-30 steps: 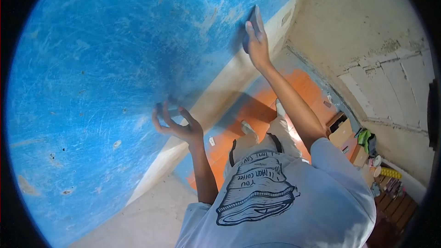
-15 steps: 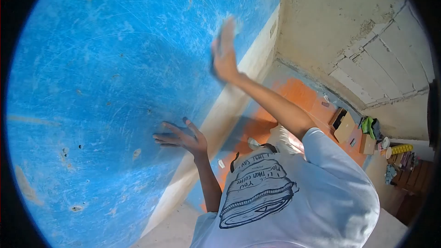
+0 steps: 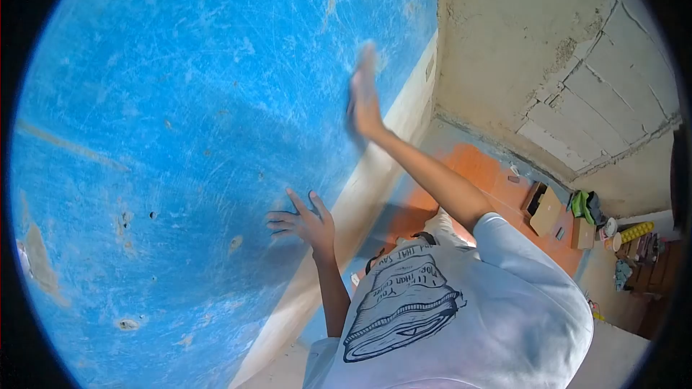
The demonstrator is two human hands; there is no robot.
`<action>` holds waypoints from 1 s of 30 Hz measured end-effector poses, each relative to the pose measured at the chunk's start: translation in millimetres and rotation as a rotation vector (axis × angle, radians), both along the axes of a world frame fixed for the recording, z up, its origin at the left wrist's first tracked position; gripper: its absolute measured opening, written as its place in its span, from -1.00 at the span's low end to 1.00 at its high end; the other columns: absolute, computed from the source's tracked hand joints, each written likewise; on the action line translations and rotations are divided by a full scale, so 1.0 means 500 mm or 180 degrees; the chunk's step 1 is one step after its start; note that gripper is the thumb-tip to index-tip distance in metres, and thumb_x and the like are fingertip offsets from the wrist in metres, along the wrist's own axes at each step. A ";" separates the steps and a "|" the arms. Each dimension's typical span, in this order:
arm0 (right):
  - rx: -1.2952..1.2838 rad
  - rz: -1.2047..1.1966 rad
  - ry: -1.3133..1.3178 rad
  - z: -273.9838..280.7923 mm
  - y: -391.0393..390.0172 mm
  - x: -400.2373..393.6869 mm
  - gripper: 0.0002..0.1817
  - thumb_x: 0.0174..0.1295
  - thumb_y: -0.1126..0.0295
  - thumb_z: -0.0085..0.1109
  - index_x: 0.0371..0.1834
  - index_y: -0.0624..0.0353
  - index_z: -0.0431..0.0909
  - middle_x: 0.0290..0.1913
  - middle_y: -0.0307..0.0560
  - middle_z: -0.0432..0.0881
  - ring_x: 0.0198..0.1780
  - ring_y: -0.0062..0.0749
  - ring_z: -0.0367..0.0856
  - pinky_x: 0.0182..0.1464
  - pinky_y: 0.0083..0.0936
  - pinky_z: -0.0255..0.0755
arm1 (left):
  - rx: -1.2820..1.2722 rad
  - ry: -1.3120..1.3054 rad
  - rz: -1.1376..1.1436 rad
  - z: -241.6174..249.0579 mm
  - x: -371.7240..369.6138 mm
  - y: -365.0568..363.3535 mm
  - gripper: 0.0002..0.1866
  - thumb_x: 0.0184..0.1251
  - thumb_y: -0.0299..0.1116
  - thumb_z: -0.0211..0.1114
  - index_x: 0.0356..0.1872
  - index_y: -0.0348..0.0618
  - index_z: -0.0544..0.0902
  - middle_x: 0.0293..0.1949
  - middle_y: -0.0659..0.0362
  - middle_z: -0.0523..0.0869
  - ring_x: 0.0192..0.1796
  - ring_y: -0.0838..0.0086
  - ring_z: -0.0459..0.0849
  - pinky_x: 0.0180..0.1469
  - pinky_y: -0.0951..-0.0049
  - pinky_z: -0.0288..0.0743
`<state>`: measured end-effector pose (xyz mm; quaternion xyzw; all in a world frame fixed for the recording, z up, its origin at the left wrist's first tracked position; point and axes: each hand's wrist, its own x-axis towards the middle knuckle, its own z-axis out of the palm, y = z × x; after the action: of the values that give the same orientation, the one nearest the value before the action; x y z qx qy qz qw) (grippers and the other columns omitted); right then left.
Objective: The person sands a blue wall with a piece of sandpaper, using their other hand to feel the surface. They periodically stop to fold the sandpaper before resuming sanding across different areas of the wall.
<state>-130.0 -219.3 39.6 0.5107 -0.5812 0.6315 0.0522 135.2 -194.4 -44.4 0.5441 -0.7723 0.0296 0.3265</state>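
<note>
A scuffed blue wall (image 3: 180, 101) fills the left half of the view. My left hand (image 3: 308, 225) is at its lower part, fingers spread and pointing left, palm toward the paint. Higher up, my right hand (image 3: 366, 101) lies edge-on along the wall, blurred by motion, its fingers stretched out straight. Nothing shows in either hand. My white printed T-shirt (image 3: 411, 295) takes up the bottom of the view, with both bare forearms reaching out from its sleeves.
A cream band (image 3: 360, 180) runs along the wall below the blue. Beyond lies an orange floor patch (image 3: 472, 166). An opened cardboard box (image 3: 546, 212), a green and dark bundle (image 3: 585, 205) and a yellow roll-like object (image 3: 637, 231) stand at right by the worn wall (image 3: 526, 29).
The view has shifted and turned slightly. My left hand's fingers are spread wider. My right hand appears narrower and more edge-on, still at the wall.
</note>
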 end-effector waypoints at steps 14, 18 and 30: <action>-0.0359 -0.0608 -0.0985 -0.005 -0.034 0.072 -0.21 0.67 -0.03 -0.27 0.72 0.33 -0.09 0.75 0.23 -0.14 0.76 0.07 -0.23 0.71 -0.11 -0.36 | 0.0230 -0.0065 -0.0018 0.006 0.000 0.009 -0.22 0.64 0.20 -0.02 0.72 0.13 0.04 0.54 -0.65 -0.50 0.51 -0.78 -0.58 0.28 -0.84 -0.56; 0.0115 0.0298 0.1037 -0.059 0.033 0.118 -0.22 0.68 0.00 -0.29 0.73 0.32 -0.18 0.76 0.21 -0.28 0.77 -0.02 -0.38 0.72 -0.19 -0.45 | 0.0006 -0.0118 -0.0056 0.007 0.000 0.013 -0.20 0.64 0.18 -0.01 0.73 0.10 0.01 0.55 -0.64 -0.49 0.54 -0.72 -0.56 0.30 -0.82 -0.54; -0.0077 0.0192 -0.0832 -0.190 0.010 0.131 -0.16 0.68 0.00 -0.28 0.72 0.33 -0.40 0.77 0.15 -0.46 0.77 -0.06 -0.47 0.72 -0.26 -0.50 | -0.0157 0.0123 0.0124 0.010 0.033 0.036 -0.21 0.64 0.15 0.02 0.72 0.05 0.06 0.56 -0.65 -0.43 0.59 -0.63 -0.51 0.36 -0.74 -0.59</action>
<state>-64.3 -214.1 -55.2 0.4407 -0.5597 0.7008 -0.0368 151.9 -176.6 -39.3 0.5513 -0.7542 0.0445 0.3540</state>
